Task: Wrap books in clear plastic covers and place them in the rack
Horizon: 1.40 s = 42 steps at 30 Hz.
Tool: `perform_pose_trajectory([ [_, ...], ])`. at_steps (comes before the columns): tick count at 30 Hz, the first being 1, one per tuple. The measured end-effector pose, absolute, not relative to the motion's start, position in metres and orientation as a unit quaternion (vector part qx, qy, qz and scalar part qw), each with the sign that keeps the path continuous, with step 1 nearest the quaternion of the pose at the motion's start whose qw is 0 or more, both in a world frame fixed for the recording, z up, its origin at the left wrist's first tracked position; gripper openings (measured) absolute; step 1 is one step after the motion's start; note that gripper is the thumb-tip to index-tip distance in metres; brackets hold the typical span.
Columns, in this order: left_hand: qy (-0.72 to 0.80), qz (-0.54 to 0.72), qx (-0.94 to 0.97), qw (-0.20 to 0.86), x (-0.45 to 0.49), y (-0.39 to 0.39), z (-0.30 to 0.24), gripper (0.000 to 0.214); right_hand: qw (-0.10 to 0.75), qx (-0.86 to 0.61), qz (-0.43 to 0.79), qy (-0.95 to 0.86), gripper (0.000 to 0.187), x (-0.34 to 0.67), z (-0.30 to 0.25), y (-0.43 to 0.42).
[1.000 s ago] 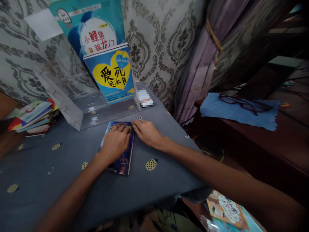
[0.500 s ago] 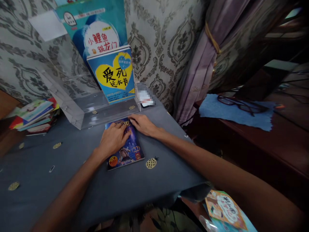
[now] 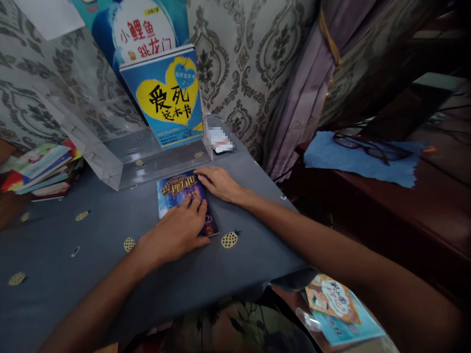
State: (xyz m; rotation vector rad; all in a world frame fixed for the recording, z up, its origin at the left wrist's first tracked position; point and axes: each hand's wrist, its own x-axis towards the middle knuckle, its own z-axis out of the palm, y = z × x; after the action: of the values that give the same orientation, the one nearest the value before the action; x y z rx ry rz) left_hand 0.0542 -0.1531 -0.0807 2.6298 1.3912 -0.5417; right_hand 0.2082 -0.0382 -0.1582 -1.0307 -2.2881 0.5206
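A dark blue book with gold lettering lies flat on the grey tablecloth. My left hand rests across its lower half, fingers stretched out and covering part of the cover. At the book's upper right edge my right hand touches the cover with its fingertips, the fingers extended and slightly bent. Behind the book stands a clear acrylic rack. It holds an upright blue book with a yellow heart and, behind that, a taller teal book.
A stack of thin books lies at the left. Beside the rack is a small blurred card. Glasses rest on a blue cloth at the right. More books sit low, beyond the table edge.
My left hand has slid down the book toward me, uncovering the gold title near the top. My right hand stays at the upper right edge. The view has shifted slightly.
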Motion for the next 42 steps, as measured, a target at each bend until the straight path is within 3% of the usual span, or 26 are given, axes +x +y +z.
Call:
perform_pose_trajectory([
  [11,0.44,-0.166,0.883,0.005,0.057,-0.158,-0.081,0.061,0.306,-0.384,0.247,-0.836,0.033,0.209,-0.153,-0.057],
  [22,0.39,-0.14,0.907,0.078,0.046,-0.147,-0.071,0.032,0.341,-0.379,0.319,-0.799,0.03,0.216,-0.147,-0.06],
  [42,0.353,-0.1,0.925,0.097,0.035,-0.14,-0.068,0.038,0.351,-0.369,0.353,-0.785,0.034,0.217,-0.143,-0.061],
])
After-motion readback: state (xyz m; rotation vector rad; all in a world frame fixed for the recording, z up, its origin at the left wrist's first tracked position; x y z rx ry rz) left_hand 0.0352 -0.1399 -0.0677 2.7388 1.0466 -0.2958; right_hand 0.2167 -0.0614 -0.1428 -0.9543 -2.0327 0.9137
